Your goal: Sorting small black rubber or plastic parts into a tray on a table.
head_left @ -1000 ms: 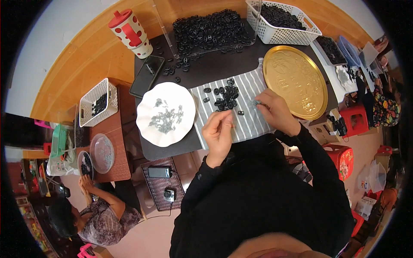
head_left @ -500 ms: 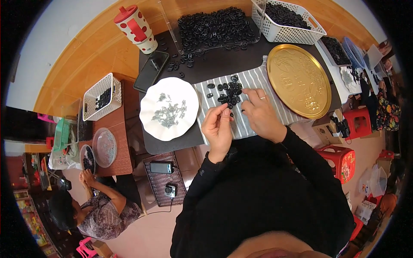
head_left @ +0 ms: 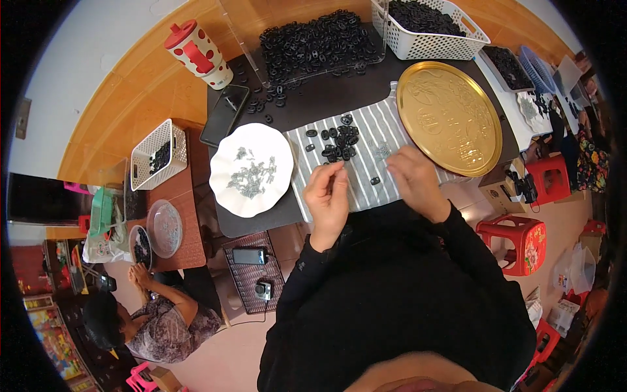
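Note:
My left hand [head_left: 328, 199] is closed in a pinch at the near edge of a pile of black oval pieces with holes [head_left: 339, 140]. Whatever its fingertips may hold is too small to make out. To its right hovers my right hand [head_left: 418, 183], fingers bent and blurred, so its grip is unclear. Between the hands, one black oval piece [head_left: 375, 180] lies apart on the grey striped cloth [head_left: 366, 199]. Just beyond the right fingertips is a small heap of clear slivers [head_left: 380, 150]. More slivers lie on the white scalloped plate [head_left: 228, 144] at left.
A gold oval tray [head_left: 450, 121] sits at right. Along the back stand a clear bin of black pieces [head_left: 320, 49], a white basket [head_left: 431, 44] and a spotted tumbler [head_left: 199, 55]. A phone [head_left: 225, 116] lies behind the plate. Another person [head_left: 163, 320] sits at lower left.
My right hand has moved right, away from the pile, uncovering the slivers. The single black piece that was by its fingertips now lies alone on the cloth. My left hand stays pinched.

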Tool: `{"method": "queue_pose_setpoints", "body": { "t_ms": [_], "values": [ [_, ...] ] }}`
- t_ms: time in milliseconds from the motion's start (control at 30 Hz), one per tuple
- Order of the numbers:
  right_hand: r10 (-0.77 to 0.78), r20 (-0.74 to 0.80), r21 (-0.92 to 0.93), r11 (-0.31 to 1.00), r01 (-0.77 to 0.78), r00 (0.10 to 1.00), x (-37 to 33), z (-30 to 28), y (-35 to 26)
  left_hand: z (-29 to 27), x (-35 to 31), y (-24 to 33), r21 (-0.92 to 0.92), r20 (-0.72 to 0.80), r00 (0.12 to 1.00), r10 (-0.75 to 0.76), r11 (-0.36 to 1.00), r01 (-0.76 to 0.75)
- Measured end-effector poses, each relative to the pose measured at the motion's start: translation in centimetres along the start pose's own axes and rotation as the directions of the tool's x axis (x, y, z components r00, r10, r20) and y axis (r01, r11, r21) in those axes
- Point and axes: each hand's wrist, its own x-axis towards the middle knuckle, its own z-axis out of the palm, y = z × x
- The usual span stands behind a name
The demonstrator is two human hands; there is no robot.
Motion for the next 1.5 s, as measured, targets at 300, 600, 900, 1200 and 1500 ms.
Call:
{"method": "queue_pose_setpoints", "body": {
  "t_ms": [300, 600, 900, 1200, 1500],
  "values": [
    [0.089, -0.045, -0.200, 0.975, -0.096, 0.995, 0.5, 0.1, 1.4, 1.1, -0.6, 2.2, 0.615, 0.444, 0.889, 0.110, 0.684, -0.392],
    [0.116, -0.010, -0.243, 0.963, -0.115, 0.993, 0.6, 0.9, 1.2, 2.3, -1.0, 3.0, 0.705, 0.446, 0.894, 0.039, 0.600, -0.378],
    [0.098, -0.084, -0.033, 0.994, -0.101, 0.992, 0.4, 1.2, 1.6, 2.6, -0.6, 1.6, 0.623, 0.444, 0.895, 0.052, 0.700, -0.349],
    [0.160, -0.115, 0.255, 0.959, -0.126, 0.980, -0.1, 1.4, 2.1, 2.6, 0.0, 0.1, 0.377, 0.308, 0.946, -0.101, 0.926, -0.024],
    [0.087, -0.117, 0.161, 0.985, -0.067, 0.989, -0.1, 1.0, 2.1, 2.2, 0.2, 0.0, 0.253, 0.285, 0.942, -0.177, 0.962, 0.104]
  ]
}}
